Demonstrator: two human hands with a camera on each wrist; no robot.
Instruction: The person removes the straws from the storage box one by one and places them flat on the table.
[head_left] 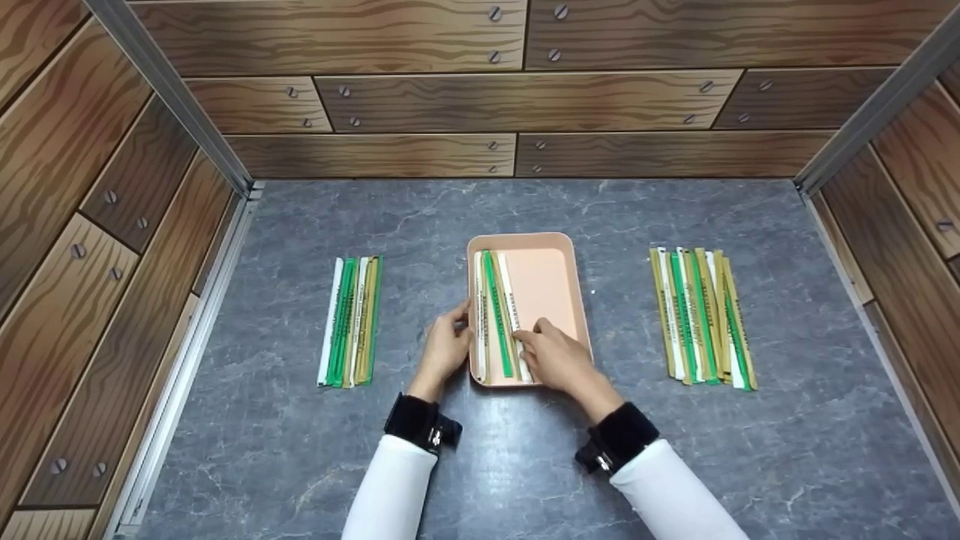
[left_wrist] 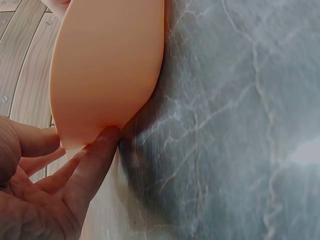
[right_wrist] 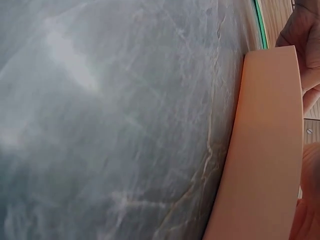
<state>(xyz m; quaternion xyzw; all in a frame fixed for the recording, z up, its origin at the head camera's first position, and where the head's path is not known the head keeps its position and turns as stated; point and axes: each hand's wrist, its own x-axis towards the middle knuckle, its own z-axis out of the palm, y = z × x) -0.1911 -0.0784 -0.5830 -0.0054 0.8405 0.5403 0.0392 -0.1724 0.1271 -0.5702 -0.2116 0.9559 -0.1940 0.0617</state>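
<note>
A shallow peach tray (head_left: 555,281) lies mid-table, with several long, slim printed packets along its left side in white, gold and green (head_left: 498,315). My left hand (head_left: 446,346) holds the tray's left wall. In the left wrist view, the thumb is at the rim and the fingers (left_wrist: 100,155) press the outer face. Over the tray's near end, my right hand (head_left: 559,356) pinches a slanted white packet (head_left: 507,281) with thumb and index finger. In the right wrist view, the tray wall (right_wrist: 265,130) hides most of that hand.
A row of white, green and gold packets (head_left: 349,322) lies left of the tray. A wider, partly overlapping group (head_left: 701,319) lies to the right. Wood-patterned panels (head_left: 420,157) enclose the grey marbled table (head_left: 420,217) at the back and sides.
</note>
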